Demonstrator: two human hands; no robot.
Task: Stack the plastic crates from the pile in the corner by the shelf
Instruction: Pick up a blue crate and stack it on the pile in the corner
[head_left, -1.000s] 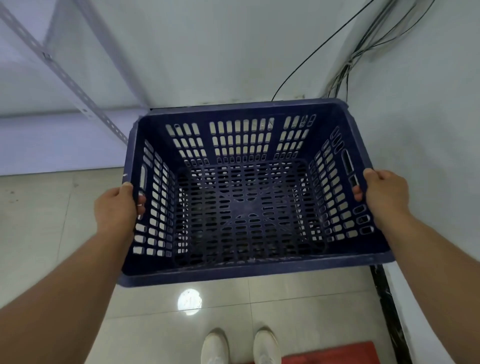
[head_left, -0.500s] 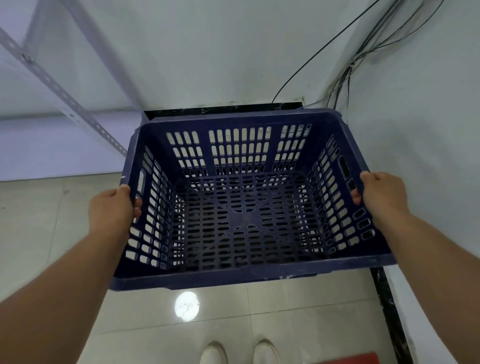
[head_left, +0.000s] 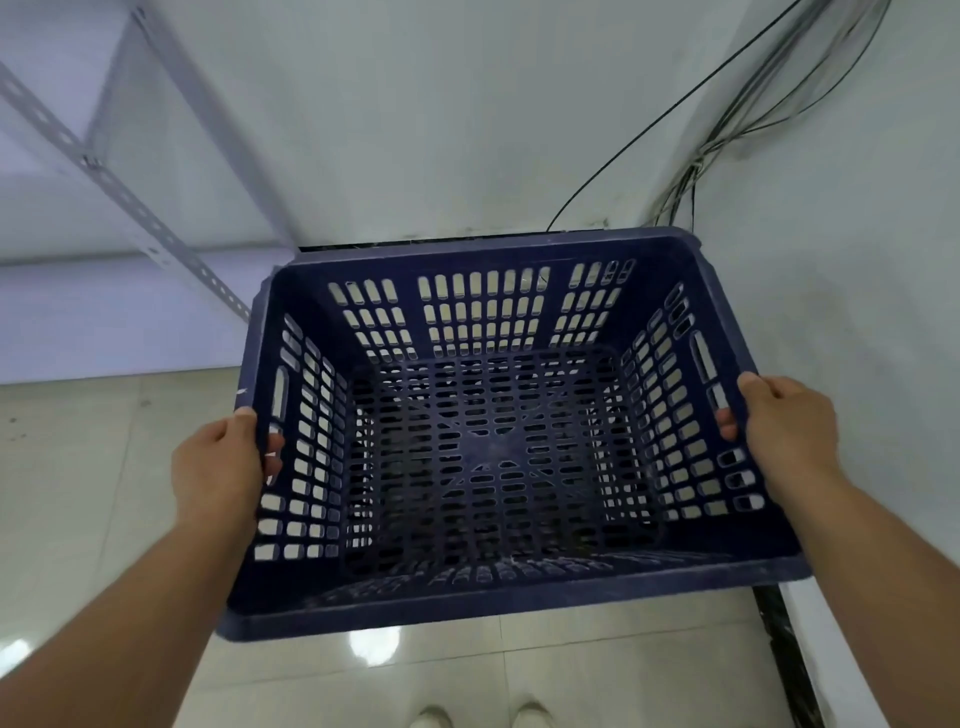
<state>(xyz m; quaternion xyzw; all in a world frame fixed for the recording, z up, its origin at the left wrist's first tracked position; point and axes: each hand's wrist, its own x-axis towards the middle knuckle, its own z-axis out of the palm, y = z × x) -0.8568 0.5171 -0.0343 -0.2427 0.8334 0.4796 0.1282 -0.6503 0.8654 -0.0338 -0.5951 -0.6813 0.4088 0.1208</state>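
Step in hand: carry-and-place. One dark blue plastic crate (head_left: 498, 441) is held clear of the floor, open side up, in front of the person and close to the room corner.
Left hand (head_left: 218, 467): closed on the crate's left rim near the handle slot, thumb on top, fingertips hooked through the side wall.
Right hand (head_left: 784, 421): closed on the right rim beside the long handle slot, fingers curled inside the wall.
Crate attitude: roughly level, far edge toward the back wall, right side just beside the right-hand wall.
Crate contents: none visible; the slotted base shows through.
Surroundings: tiled floor (head_left: 93, 467) below; perforated metal shelf upright (head_left: 150, 244) at the left; loose cables (head_left: 696, 171) running down the corner; toes of white shoes (head_left: 478, 717) at the bottom edge.
Stack location: not visible. Dark shapes show through the base slots, but whether another crate lies beneath cannot be told.
Progress, judged: this crate is in transit and not yet set down.
Next move calls for: lowering the crate squarely into the corner, both rims kept level so it nests without jamming.
Risk, judged: the far right corner may catch the cables or scrape the wall; fingers inside the slots could be pinched on nesting.
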